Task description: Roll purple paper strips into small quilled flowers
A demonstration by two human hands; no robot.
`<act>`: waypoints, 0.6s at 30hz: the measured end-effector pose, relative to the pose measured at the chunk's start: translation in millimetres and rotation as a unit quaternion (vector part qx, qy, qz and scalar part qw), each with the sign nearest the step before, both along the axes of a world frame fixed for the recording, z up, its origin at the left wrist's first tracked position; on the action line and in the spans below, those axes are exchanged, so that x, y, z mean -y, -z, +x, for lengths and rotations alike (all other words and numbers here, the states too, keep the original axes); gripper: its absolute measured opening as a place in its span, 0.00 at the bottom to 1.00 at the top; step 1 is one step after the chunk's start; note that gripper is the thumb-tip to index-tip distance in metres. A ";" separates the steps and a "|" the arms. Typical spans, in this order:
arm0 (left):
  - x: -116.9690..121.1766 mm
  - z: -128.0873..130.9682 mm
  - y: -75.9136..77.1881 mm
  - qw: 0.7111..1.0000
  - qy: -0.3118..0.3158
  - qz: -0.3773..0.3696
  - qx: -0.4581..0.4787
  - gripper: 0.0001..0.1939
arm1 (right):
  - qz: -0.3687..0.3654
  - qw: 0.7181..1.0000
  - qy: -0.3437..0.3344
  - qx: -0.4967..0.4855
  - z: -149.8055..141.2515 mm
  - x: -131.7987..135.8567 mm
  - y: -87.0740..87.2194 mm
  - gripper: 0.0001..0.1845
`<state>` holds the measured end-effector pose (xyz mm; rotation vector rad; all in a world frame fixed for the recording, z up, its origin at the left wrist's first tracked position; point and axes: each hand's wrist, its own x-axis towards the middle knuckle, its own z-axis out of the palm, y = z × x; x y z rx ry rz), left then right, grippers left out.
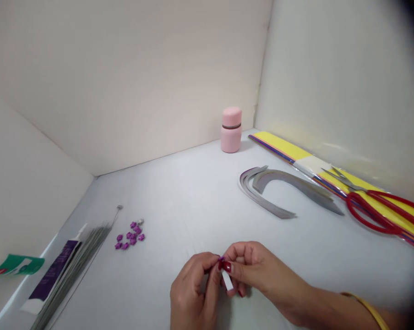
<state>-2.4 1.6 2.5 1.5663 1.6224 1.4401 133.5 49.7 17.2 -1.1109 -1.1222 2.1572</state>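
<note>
A: Where is the paper strip (227, 280) sitting?

B: Between the two hands, over the near part of the worktop (182, 192). The white tail is pointing toward the person; a small purple end is peeking out at the fingertips.

A: Fingers?

B: Left hand (193, 288): thumb and forefinger are pinching the purple end. Right hand (257, 266): thumb and forefinger are pressing on the strip right alongside. The fingers are hiding whether that end is knotted or merely folded; I can't tell.

A: Handling?

B: I'm judging it almost weightless, thin and bendy, probably creasing readily and tearing if tugged. I'm expecting a slick purple face, going by the glossy purple stars (133, 239) lying off to the left.

A: Best hold?

B: I'd be gripping the purple end by its flat sides, guiding the tail close to it, not by the tip. Squeezing the edges would be risking a crumple.

A: Nearby?

B: Grey strips (299, 185) are curving across the worktop, right side; red-handled scissors (389, 228) are resting partly on a yellow pack (282, 146).
</note>
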 end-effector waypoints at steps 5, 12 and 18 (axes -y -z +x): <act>-0.9 -1.3 3.3 0.998 -0.006 0.044 -0.039 0.13 | -0.001 1.000 0.016 -0.018 1.0 -0.7 -3.8 0.13; 0.1 -0.6 3.5 0.999 0.024 0.016 0.035 0.12 | 0.017 0.999 0.030 -0.015 1.6 -2.6 -1.9 0.12; -5.1 -7.7 -2.2 0.972 0.052 -0.125 0.195 0.06 | 0.026 0.999 0.012 -0.018 2.0 -4.6 -3.6 0.16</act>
